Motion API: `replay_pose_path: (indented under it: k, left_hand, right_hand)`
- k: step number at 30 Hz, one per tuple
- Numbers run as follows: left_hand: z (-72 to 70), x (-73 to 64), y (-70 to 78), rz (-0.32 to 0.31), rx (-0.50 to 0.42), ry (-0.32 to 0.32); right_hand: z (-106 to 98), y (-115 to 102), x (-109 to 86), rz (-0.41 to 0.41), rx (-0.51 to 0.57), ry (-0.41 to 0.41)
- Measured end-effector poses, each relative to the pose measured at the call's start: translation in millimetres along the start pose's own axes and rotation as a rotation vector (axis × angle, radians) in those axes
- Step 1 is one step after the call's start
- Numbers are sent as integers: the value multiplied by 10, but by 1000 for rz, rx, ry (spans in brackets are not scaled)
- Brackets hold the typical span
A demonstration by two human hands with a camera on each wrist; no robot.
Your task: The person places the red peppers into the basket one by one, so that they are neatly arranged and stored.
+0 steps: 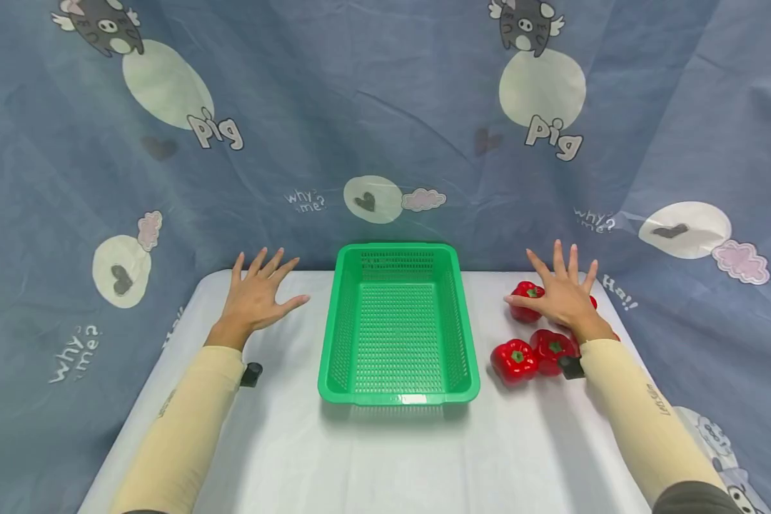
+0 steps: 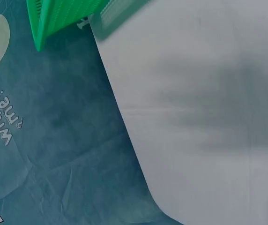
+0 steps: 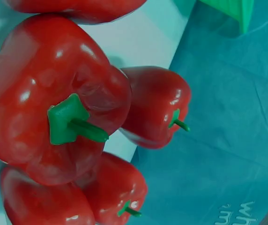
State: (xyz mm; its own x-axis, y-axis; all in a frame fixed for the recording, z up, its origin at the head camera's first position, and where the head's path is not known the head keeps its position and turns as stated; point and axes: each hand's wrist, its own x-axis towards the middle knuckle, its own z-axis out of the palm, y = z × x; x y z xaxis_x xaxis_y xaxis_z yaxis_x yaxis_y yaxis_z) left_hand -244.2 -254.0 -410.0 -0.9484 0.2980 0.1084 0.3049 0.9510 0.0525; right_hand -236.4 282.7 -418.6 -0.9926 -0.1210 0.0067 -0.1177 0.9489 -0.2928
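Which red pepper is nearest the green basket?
The front-left pepper: its left edge comes closest to the basket, while the other visible peppers sit farther right.

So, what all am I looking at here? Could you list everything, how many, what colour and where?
Basket: one, green, middle of the table's far side
Red peppers: at least five, red with green stems, right of the basket, some partly hidden
Table: one, white, under the basket and peppers
Printed cloth: blue with pigs, hearts and lettering, behind and beside the table; number of pieces unclear
Wrist devices: two, black, by the cuffs
Sleeves: two, cream, on both forearms
Left hand: one, bare, left of the basket
Right hand: one, bare, over the peppers
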Motion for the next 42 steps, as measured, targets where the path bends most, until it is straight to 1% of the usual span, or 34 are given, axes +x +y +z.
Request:
replay_pose_path:
  k: [3,12,16,21,24,27,30,35,42]
  left_hand:
    - [18,-8,13,-1,-11,2]
    - [115,-61,65,-8,-57,38]
    - [164,-89,80,-13,-111,48]
    - [224,-138,102,-16,-197,63]
    - [261,-137,139,4,-253,70]
    - [294,-130,190,18,-313,72]
    - [333,-147,235,11,-361,61]
    - [419,-196,306,-3,-416,42]
    - [539,-204,438,-17,-493,9]
  right_hand:
    - [-6,6,-29,3,10,2]
    - [-2,86,-148,47,30,7]
    - [-15,143,-213,56,38,17]
    - [-42,222,-296,74,87,16]
    - [-61,291,-374,98,117,23]
    - [-76,365,-450,108,130,53]
    - [-72,431,-522,113,144,82]
    - [-23,557,-680,148,184,95]
    - [25,743,-1022,228,255,127]
